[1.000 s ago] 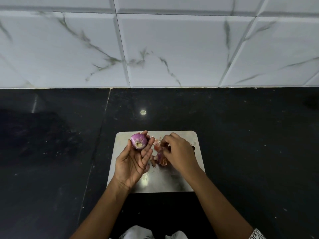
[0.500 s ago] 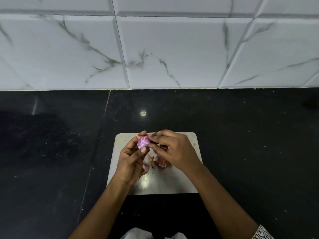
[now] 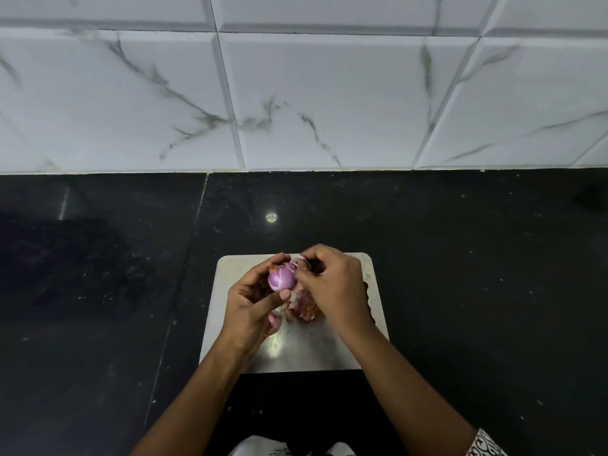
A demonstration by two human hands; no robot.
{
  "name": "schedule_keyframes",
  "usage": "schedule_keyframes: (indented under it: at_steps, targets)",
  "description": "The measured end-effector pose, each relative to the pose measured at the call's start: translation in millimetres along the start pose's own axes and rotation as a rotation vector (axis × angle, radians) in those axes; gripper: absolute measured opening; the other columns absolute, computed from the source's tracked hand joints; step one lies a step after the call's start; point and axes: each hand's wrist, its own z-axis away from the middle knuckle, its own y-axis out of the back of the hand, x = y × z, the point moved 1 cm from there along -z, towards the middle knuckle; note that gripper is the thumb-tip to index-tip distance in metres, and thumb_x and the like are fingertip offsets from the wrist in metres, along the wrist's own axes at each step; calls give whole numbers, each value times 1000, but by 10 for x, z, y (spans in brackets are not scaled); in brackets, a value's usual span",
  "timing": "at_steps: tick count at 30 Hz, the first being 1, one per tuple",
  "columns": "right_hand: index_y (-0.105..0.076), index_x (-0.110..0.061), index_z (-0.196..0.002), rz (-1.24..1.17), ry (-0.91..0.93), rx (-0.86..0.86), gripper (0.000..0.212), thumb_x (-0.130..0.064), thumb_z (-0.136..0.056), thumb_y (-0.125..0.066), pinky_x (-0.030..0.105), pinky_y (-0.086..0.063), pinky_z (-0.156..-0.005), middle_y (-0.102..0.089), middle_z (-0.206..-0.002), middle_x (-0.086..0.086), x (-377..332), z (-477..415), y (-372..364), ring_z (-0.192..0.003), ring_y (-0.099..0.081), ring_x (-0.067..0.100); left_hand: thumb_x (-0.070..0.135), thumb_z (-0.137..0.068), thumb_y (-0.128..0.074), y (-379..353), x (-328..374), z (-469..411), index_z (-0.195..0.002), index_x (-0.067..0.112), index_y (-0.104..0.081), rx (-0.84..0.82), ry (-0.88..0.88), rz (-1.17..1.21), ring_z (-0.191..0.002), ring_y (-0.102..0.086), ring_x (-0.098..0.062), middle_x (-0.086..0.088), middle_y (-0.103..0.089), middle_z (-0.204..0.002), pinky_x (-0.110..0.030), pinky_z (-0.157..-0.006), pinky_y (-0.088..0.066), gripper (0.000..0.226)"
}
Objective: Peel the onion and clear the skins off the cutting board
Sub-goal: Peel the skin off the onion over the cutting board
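1. Cutting board (image 3: 373, 337) lies on countertop (image 3: 98, 291), lower centre of frame, well clear of tiled wall (image 3: 296, 93), which fills upper frame.
2. Onion (image 3: 282, 279) sits above board's upper left part, betw. both hands.
3. Left hand (image 3: 251, 306) wraps onion from left & below; right hand (image 3: 332, 286) touches its upper right side.
4. Loose skins (image 3: 304, 307) lie on board just below-right of onion, partly under right hand.
5. Both forearms enter from bottom edge.

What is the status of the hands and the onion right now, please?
Left hand grips onion. Right hand pinches skin at its top. Loose skins on cutting board.
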Motion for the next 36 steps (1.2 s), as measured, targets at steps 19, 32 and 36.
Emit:
schedule_keyframes:
  at_steps: [19,32,36]
  targets:
    - [-62,-25,-118,62,-247,-404,29,-20,-90,-57,31,-50,-94,-64,-119,-4,98,-97,112,-108,-59,12,0,-73,-69,32,-117,13,-104,24,-72,182,152,166,-67,-62,-11,0,-71,-100,-18,-51,-48,39]
    - [-67,-19,-113,-31,-111,-369,30,-26,-84,-67,12,-49,-81,-71,-108,-2,-29,-131,150,-94,-63,2,-15,-80,-56,-68,-16,-13,-111,7,-63,161,34,-4,-102,-67,-16,-1,-72,-106,-21,-76,-54,38]
    - [-70,-15,-108,93,-22,-390,23,-20,-88,-62,16,-53,-76,-74,-98,1,-67,-148,202,-84,-66,7,-11,-76,-64,-79,-9,28,-106,11,-67,190,0,-151,-104,-67,-20,-2,-72,-107,-24,-77,-55,37]
